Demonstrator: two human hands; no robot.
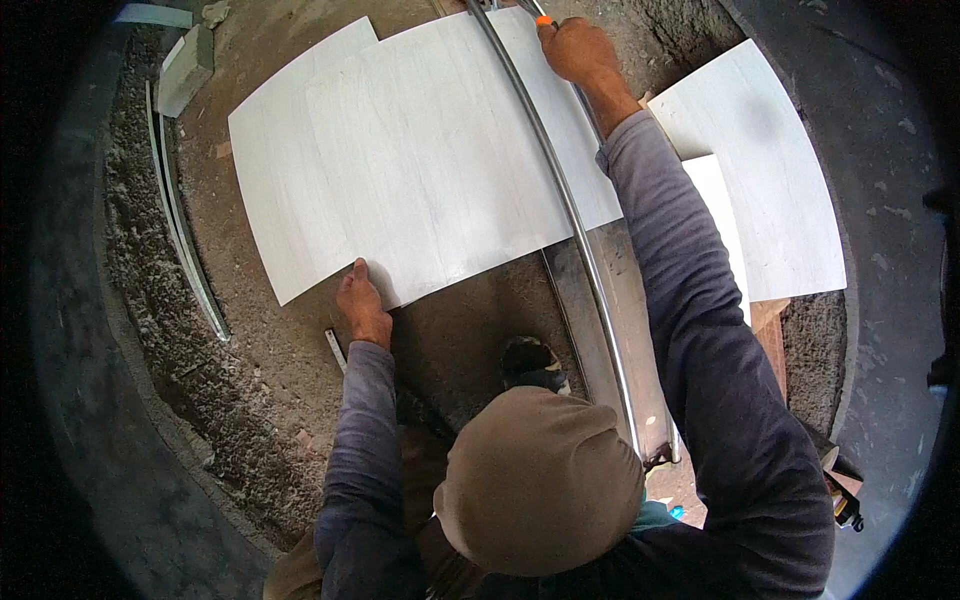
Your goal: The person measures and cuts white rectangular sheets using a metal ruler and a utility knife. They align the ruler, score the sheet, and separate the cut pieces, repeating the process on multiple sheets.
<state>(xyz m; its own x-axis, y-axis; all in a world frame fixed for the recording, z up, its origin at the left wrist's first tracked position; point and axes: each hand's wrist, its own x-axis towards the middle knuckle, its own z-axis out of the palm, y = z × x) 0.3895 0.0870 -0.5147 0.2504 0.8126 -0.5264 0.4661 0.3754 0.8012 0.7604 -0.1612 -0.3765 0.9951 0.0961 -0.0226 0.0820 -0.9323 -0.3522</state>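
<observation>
Right hand's wrapped round an orange-tipped handle (543, 20) up top, right hand (580, 50) closed. Left hand (365, 305), centre-left, touches the white board (430, 170) at upper centre, can't tell if it's pinching.

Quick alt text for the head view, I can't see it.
A person's left hand holds a white panel by its near edge; the right hand grips an orange-tipped handle. A metal rail spans the panel; more panels lie right.
</observation>
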